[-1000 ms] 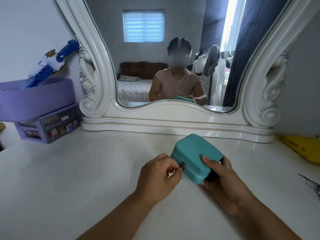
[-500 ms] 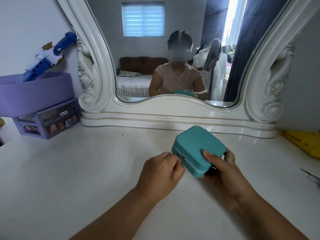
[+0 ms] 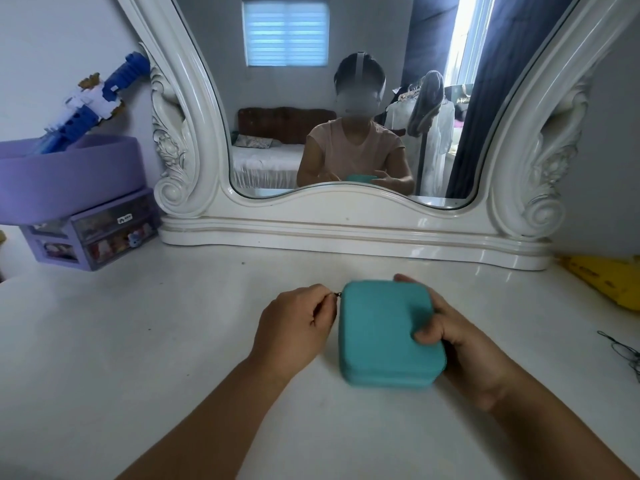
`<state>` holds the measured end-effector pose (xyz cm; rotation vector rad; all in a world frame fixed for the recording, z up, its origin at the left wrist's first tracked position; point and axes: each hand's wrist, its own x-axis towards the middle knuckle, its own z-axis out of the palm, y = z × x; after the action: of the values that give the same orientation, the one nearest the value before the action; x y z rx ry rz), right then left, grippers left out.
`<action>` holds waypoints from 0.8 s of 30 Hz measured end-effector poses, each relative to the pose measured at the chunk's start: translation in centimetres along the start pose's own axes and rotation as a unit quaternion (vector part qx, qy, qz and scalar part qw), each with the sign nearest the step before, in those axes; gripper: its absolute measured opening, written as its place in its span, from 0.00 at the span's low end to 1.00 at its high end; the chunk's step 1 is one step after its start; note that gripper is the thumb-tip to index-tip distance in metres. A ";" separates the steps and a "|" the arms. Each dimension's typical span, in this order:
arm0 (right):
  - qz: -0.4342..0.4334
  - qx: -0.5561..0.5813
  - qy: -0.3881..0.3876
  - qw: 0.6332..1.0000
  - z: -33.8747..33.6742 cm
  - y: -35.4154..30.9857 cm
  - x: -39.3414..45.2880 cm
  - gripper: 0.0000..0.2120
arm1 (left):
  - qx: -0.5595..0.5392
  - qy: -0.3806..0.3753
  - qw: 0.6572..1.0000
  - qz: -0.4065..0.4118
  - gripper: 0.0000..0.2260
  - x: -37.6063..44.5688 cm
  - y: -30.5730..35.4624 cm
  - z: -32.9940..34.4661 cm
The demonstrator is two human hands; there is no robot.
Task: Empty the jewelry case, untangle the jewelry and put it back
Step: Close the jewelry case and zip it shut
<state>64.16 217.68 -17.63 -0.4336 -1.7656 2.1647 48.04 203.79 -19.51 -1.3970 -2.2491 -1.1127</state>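
A teal jewelry case (image 3: 386, 327) lies flat and closed on the white dressing table (image 3: 138, 341), squared to me. My right hand (image 3: 460, 341) grips its right side, thumb curled on the lid and fingers wrapped behind the far corner. My left hand (image 3: 294, 323) pinches the small metal zipper pull (image 3: 338, 294) at the case's far left corner. No jewelry shows; the inside is hidden.
A large white carved mirror (image 3: 346, 230) stands at the back. A purple basin (image 3: 69, 174) with a blue toy sits on a small purple drawer unit (image 3: 93, 233) at left. A yellow object (image 3: 609, 278) and a dark tangled wire (image 3: 623, 351) lie at right.
The case was tilted up off the table; now it lies flat and turned square. My left hand has carried the zipper pull from the near left side round to the far left corner.
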 end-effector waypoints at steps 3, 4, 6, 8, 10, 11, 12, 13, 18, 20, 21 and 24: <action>0.015 -0.028 -0.060 0.998 0.1 0.0 -0.3 0.40 | -0.071 -0.067 0.995 -0.003 0.09 -0.2 -0.6 -0.6; 0.014 -0.021 -0.063 0.998 0.1 0.0 -0.3 0.40 | -0.115 -0.080 0.990 -0.015 0.09 -0.2 -0.5 -0.7; 0.011 0.006 -0.055 0.998 0.1 0.1 -0.1 0.38 | -0.225 -0.058 0.971 -0.061 0.07 0.0 -0.1 -0.9; 0.015 0.030 -0.042 0.999 0.2 0.6 0.1 0.36 | -0.322 -0.058 0.941 -0.088 0.13 0.4 0.1 -1.1; 0.027 0.057 -0.024 0.998 0.3 1.2 0.4 0.35 | -0.367 -0.125 0.919 -0.068 0.29 0.3 0.0 -1.0; 0.032 0.073 -0.016 0.997 0.4 1.4 0.5 0.34 | -0.356 -0.175 0.916 -0.054 0.34 0.1 0.1 -1.0; 0.032 0.081 -0.009 0.996 0.5 1.5 0.5 0.33 | -0.321 -0.222 0.920 -0.040 0.40 -0.1 0.3 -1.0; 0.029 0.082 -0.002 0.996 0.6 1.6 0.5 0.31 | -0.279 -0.251 0.927 -0.027 0.45 -0.4 0.3 -0.9; -0.019 -0.047 -0.054 0.997 1.1 1.7 0.0 0.45 | -0.238 -0.244 0.939 -0.042 0.42 -0.4 -0.4 -1.0; -0.027 -0.116 -0.071 0.990 1.1 1.9 0.0 0.54 | -0.234 -0.252 0.938 -0.047 0.41 -0.4 -0.7 -1.2; -0.032 -0.144 -0.070 0.987 1.1 1.9 0.0 0.56 | -0.231 -0.252 0.939 -0.044 0.41 -0.4 -0.8 -1.2; -0.035 -0.294 -0.006 0.955 0.8 2.5 0.7 0.60 | -0.213 -0.255 0.943 -0.030 0.39 0.1 -0.9 -1.2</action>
<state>63.08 216.73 -19.96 -0.4798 -2.3786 1.5613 47.01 202.78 -19.07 -1.9937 -2.4986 -1.4609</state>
